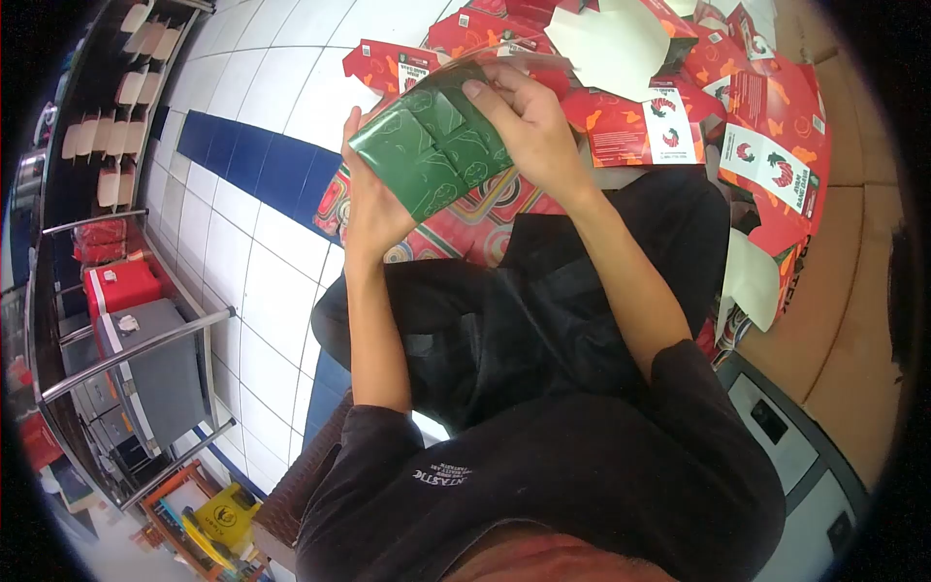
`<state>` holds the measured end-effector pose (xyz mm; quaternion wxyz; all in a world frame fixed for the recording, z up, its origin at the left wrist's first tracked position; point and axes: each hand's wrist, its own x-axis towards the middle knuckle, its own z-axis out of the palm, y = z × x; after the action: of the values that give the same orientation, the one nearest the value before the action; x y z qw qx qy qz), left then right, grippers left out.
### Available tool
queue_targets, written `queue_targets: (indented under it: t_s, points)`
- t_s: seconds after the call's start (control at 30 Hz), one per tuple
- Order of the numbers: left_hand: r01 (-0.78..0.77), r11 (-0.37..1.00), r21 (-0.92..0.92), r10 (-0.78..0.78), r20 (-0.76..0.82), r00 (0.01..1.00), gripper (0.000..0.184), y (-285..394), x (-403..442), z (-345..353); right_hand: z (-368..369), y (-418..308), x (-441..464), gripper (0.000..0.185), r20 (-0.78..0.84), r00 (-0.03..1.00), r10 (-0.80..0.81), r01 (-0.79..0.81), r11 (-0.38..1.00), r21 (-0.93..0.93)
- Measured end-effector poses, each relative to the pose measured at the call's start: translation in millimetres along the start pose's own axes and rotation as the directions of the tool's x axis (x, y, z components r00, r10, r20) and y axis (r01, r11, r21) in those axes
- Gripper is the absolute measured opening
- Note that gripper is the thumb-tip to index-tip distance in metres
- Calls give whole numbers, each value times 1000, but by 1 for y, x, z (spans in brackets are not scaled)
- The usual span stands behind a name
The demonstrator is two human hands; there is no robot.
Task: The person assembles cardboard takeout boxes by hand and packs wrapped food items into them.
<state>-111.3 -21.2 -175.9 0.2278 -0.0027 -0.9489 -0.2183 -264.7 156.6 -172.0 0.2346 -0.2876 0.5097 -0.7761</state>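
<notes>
Green carton point(432, 145) gripped by right hand point(531, 121), left hand point(376, 206) grasping beneath, grip partly hidden

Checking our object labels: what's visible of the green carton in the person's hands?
The green carton looks like glossy printed cardboard with pale line drawings. Its visible face shows folded flaps that seem tucked together; whether they lock, I can't tell. It's tilted, held up over the patterned cloth, the left hand at its left side and the right hand at its upper right, thumb on the face. Its far side is hidden.
</notes>
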Motion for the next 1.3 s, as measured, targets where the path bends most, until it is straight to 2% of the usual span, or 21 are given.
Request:
queue_targets:
  t_s: [0.07,0.13,0.17,0.2,0.27,0.37,0.47,0.5,0.57,0.63,0.67,0.77,0.83,0.93,1.0,1.07,1.1,1.17,1.2,1.27,1.3]
  points:
    - [-33,999,7,33,-1,999,143,-1,-4,3,-5,5,0,30,15,1000,-9,9,1000,5]
    - [149,940,-306,-154,7,988,144,3,-6,5,-7,3,0,29,34,999,-19,19,1000,7]
    - [147,941,-306,-153,6,988,144,6,-5,5,-7,1,0,29,59,998,-25,25,1000,-5]
    - [119,958,-262,-120,11,993,100,9,-4,4,-7,-1,-1,29,84,996,-30,31,999,-17]
    - [85,972,-218,-83,19,996,64,9,-3,4,-1,-4,-5,28,65,998,-18,18,1000,4]
    - [88,993,-72,-79,119,990,65,-3,-7,4,8,5,-7,28,36,999,-36,35,999,35]
    - [64,998,-28,-57,189,980,92,-7,-8,7,6,12,-6,31,27,998,-60,60,998,3]
    - [128,966,-224,-127,19,992,109,1,-8,12,4,14,-5,32,25,998,-49,50,998,-41]
    - [151,893,-425,-227,-134,965,127,11,-7,10,2,19,-4,34,18,999,-45,46,997,-57]
    - [221,843,-490,-244,18,970,151,15,-3,-1,-1,29,-3,36,8,999,-43,44,996,-75]
    - [218,841,-495,-238,22,971,151,15,-3,-2,-3,37,-2,36,2,1000,-12,13,998,-62]
    - [215,918,-332,-202,76,977,140,15,-3,-1,-14,70,0,35,0,1000,28,-28,994,-103]
    - [156,981,-114,-138,148,979,131,13,-2,-3,-13,62,2,34,18,999,34,-31,987,-155]
    - [278,953,-124,-253,182,950,127,1,-13,0,-25,48,2,34,26,977,210,-199,951,-236]
    - [313,945,-96,-290,193,937,129,-16,-24,1,-51,52,16,31,-200,979,39,-116,911,-395]
    - [318,948,7,-313,207,927,128,-30,-31,-2,-76,64,38,30,-450,805,-386,62,810,-583]
    - [321,947,7,-316,204,927,128,-30,-33,-6,-84,64,50,28,-495,746,-446,38,771,-636]
    - [461,884,83,-464,286,838,127,-29,-30,-15,-115,96,68,27,-213,800,-561,8,364,-931]
    - [456,886,84,-460,284,841,127,-31,-31,-16,-117,108,67,27,-214,796,-566,9,364,-931]
    - [488,869,77,-487,305,819,130,-39,-36,-16,-117,124,64,26,-194,965,-175,-70,544,-836]
    - [487,870,80,-486,305,819,130,-43,-38,-17,-114,126,63,26,-196,965,-176,-70,546,-835]
